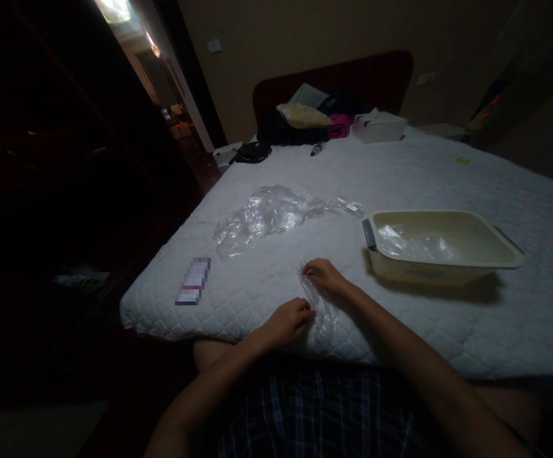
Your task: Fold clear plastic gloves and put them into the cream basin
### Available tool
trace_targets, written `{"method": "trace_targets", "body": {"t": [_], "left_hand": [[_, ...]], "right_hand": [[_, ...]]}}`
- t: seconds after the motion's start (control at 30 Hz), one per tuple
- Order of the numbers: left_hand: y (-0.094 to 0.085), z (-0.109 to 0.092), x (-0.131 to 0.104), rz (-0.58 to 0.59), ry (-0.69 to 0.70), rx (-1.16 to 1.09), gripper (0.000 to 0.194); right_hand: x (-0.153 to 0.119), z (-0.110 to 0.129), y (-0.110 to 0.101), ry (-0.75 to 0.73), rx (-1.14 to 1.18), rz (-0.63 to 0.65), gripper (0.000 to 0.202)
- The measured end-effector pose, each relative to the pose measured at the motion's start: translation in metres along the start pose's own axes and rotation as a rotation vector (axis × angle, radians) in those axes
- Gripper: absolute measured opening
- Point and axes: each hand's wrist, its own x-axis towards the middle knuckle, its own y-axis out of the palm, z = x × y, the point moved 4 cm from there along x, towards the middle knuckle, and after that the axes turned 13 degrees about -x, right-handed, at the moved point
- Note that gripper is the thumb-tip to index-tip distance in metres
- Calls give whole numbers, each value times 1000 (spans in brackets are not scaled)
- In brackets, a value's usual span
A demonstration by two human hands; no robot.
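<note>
Clear film [324, 313] lies on the bed [448, 337], close to its near edge and btwn the two hands. Long axis runs fore-aft, i.e. away from the person, w/ far end leaning a bit to the L. R. hand [324, 275] is at the far end; L. hand [291, 320] is at approx. mid-length, on the L. side, and is the nearer of the two to the film's near end. Film thus lies R. of the L. fingertips, but trails back toward the person from the R. ones. R. fingers: curled, nearly closed, apparently w/ the far end pinched. L. fingers: bent in, little gap, tips at the film's side; from where I stand, can't tell if they grip. Tub [448, 275] sits well to the R.; crumpled sheet [271, 213] lies beyond the hands, L. of tub.
</note>
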Motion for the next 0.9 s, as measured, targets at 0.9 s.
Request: {"method": "trace_targets", "body": {"t": [0.9], "left_hand": [[4,45,12,-358,190,281,22]], "right_hand": [[-82,-3,-1,-366,-386,-203,26]]}}
